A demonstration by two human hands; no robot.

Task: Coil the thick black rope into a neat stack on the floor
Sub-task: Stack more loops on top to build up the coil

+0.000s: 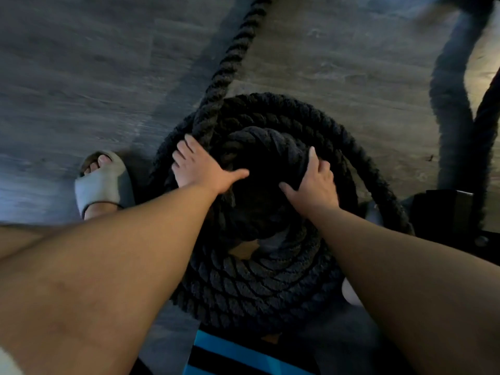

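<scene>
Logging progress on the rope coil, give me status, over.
Left hand flat on thick black rope. Right hand grips its top turn. Coil mostly stacked, tail uncoiled across the floor. Grey sandal close beside the coil.

The rope (259, 290) is showing uniform black with a diagonal twisted-strand pattern. The floor (81, 77) is showing grey wood grain in long planks. The slipper (102, 182) on the floor's left side is showing pale grey. The fabric (243, 358) at the floor's near edge is showing 2 turquoise stripes separated by 1 black stripe.
</scene>
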